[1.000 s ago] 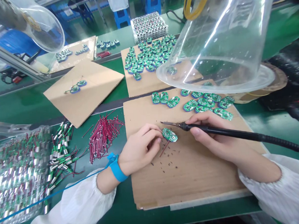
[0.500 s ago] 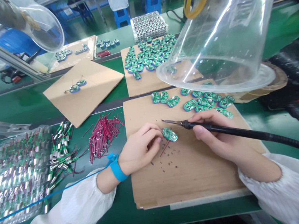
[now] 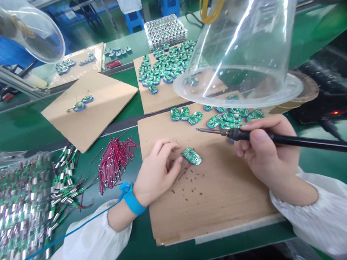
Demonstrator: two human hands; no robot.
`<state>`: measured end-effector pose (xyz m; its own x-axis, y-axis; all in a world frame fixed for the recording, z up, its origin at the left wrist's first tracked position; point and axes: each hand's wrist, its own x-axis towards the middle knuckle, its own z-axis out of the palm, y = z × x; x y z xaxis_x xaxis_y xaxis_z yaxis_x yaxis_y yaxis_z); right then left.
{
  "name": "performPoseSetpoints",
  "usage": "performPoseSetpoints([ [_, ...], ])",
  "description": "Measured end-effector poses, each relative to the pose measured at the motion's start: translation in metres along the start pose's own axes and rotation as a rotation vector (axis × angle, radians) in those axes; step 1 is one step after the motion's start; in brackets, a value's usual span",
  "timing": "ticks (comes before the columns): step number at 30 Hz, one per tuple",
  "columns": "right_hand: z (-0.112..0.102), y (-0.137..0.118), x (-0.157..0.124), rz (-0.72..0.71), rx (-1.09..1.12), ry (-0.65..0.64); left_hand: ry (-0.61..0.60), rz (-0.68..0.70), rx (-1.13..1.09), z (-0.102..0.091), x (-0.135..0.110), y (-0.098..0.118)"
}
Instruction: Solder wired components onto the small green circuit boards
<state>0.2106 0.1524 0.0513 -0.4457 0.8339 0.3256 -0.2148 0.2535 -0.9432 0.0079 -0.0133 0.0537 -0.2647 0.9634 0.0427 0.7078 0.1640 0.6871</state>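
A small green circuit board (image 3: 192,156) lies on a cardboard sheet (image 3: 219,198) with a red wire (image 3: 184,171) trailing from it. My left hand (image 3: 156,170), wearing a blue wrist strap (image 3: 131,196), rests just left of the board. Its fingers are curled and the thumb tip pinches at the red wire. My right hand (image 3: 265,151) is closed round the black handle of a soldering iron (image 3: 294,141). The iron's tip is lifted above and to the right of the board, pointing left.
A clear fume hood (image 3: 236,55) hangs over the sheet's far right, above a row of green boards (image 3: 228,117). More boards (image 3: 166,63) are heaped on a further cardboard. Red wires (image 3: 116,157), wired silver parts (image 3: 65,179) and a plastic tray (image 3: 14,210) lie to the left.
My right hand has lifted the soldering iron up and to the right, away from the board. My left fingers have slipped back off the board's edge.
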Motion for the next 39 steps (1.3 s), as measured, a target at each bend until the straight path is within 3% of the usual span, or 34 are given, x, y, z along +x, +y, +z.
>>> performPoseSetpoints([
  [5, 0.000, 0.003, 0.002, -0.039, 0.048, 0.057, -0.134, 0.106, 0.056, -0.003, 0.005, -0.002],
  [11, -0.003, 0.008, 0.002, -0.065, 0.028, 0.059, -0.087, 0.029, 0.158, 0.003, 0.001, 0.003],
  [19, -0.001, 0.005, 0.001, -0.071, 0.018, 0.072, -0.104, 0.162, 0.193, 0.005, 0.000, -0.002],
  [24, -0.001, 0.005, 0.003, -0.056, 0.021, 0.085, 0.037, 0.118, 0.091, 0.003, 0.000, -0.007],
  [28, -0.005, 0.008, 0.000, -0.057, -0.034, 0.005, 0.121, 0.033, 0.052, 0.004, 0.000, -0.004],
  [34, -0.010, 0.008, -0.003, -0.015, -0.123, -0.088, -0.034, 0.157, 0.163, 0.004, 0.001, -0.002],
  [39, -0.012, 0.010, -0.003, 0.001, -0.075, -0.111, -0.067, 0.175, 0.170, 0.005, 0.003, -0.003],
])
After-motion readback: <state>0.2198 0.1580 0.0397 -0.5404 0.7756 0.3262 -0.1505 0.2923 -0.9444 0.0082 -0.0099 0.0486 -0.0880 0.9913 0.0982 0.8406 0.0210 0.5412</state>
